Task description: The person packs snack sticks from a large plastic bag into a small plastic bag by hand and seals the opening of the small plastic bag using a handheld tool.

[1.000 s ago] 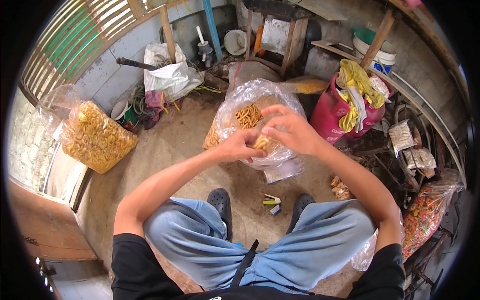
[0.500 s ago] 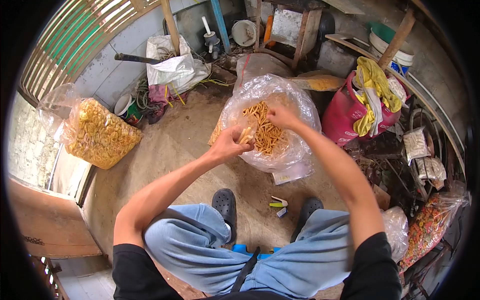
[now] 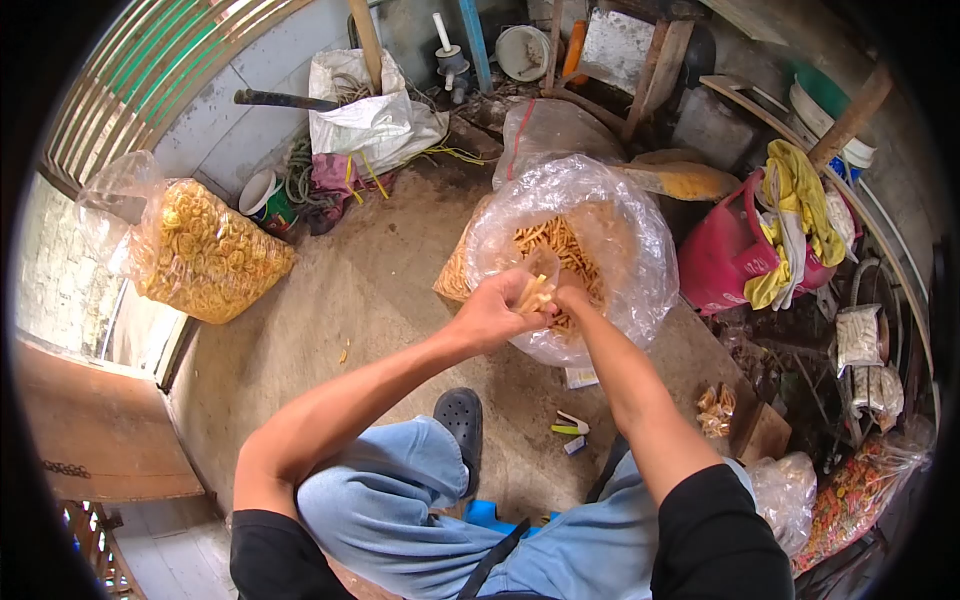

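A large clear plastic bag [image 3: 645, 290] stands open on the floor in front of me, holding many brown stick snacks [image 3: 555, 237]. Over its near left rim, my left hand [image 3: 500, 312] is closed round a small clear bag [image 3: 541, 268] with several pale sticks in it. My right hand [image 3: 571, 295] is down at the mouth of the large bag, close beside the small bag. Its fingers are mostly hidden behind the small bag and the left hand, so what they hold does not show.
A bag of yellow ring snacks [image 3: 210, 255] stands at left. A stapler [image 3: 571, 424] and a small box [image 3: 575, 445] lie between my feet. The pink tub [image 3: 715, 250] with cloths stands at right, near a bag of colourful snacks [image 3: 865, 495]. A white sack [image 3: 365, 120] leans at the back.
My right hand has come from the far side of the snack pile toward my left hand and the small bag. The view has shifted, so the scene sits differently in the picture.
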### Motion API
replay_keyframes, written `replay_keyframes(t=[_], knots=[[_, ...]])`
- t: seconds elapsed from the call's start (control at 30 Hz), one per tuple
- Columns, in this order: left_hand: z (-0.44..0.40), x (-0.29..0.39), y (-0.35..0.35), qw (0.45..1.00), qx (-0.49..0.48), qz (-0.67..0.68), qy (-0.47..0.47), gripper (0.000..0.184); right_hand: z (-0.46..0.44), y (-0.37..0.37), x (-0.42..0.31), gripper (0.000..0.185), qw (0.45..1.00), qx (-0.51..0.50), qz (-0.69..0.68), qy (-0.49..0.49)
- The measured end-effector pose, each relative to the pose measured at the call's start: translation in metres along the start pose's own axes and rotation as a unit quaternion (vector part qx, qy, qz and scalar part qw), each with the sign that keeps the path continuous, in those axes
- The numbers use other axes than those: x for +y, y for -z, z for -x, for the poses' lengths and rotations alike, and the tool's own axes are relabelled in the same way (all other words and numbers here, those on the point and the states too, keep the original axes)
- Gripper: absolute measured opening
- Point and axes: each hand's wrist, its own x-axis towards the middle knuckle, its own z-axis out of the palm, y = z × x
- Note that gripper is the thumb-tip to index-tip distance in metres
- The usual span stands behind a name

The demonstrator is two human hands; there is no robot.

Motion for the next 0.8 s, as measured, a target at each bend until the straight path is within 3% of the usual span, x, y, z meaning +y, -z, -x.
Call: replay_keyframes(t=[0.1, 0.2, 0.27, 0.33, 0.4, 0.47, 0.53, 0.63, 0.73, 0.8], knots=[[0.001, 0.004, -0.002, 0.998, -0.008, 0.062, -0.018, 0.024, -0.006, -0.007, 0.001, 0.043, 1.0, 0.004, 0.02, 0.013], [0.002, 0.01, 0.001, 0.999, 0.005, -0.009, 0.038, 0.025, 0.003, -0.007, -0.002, 0.04, 1.0, 0.021, -0.017, 0.016], [-0.004, -0.012, 0.003, 0.996, 0.006, 0.089, -0.006, 0.026, 0.009, -0.008, -0.003, 0.038, 0.998, 0.039, -0.033, 0.02], [-0.003, -0.012, 0.004, 0.995, 0.011, 0.096, -0.002, 0.026, 0.007, -0.006, 0.0, 0.036, 0.997, 0.059, -0.051, 0.025], [-0.003, -0.011, 0.007, 0.994, 0.019, 0.103, 0.0, 0.026, -0.001, 0.004, 0.001, 0.036, 0.996, -0.049, -0.053, 0.061], [-0.002, -0.011, 0.009, 0.997, 0.019, 0.081, 0.006, 0.029, -0.006, 0.014, 0.002, 0.035, 0.993, -0.055, -0.042, 0.09], [-0.002, -0.01, 0.013, 0.998, 0.009, 0.068, 0.005, 0.031, -0.003, 0.027, 0.003, 0.029, 0.986, -0.045, -0.071, 0.143], [0.001, -0.008, 0.013, 0.998, -0.003, 0.053, 0.014, 0.036, 0.022, 0.057, -0.007, 0.027, 0.983, 0.023, -0.128, 0.127], [0.003, -0.006, 0.012, 0.998, -0.021, 0.047, 0.02, 0.04, 0.032, 0.101, -0.016, 0.023, 0.967, -0.044, -0.187, 0.169], [0.0, -0.008, 0.009, 0.998, -0.04, 0.044, 0.013, 0.041, 0.058, 0.136, -0.031, 0.02, 0.955, -0.018, -0.191, 0.225]])
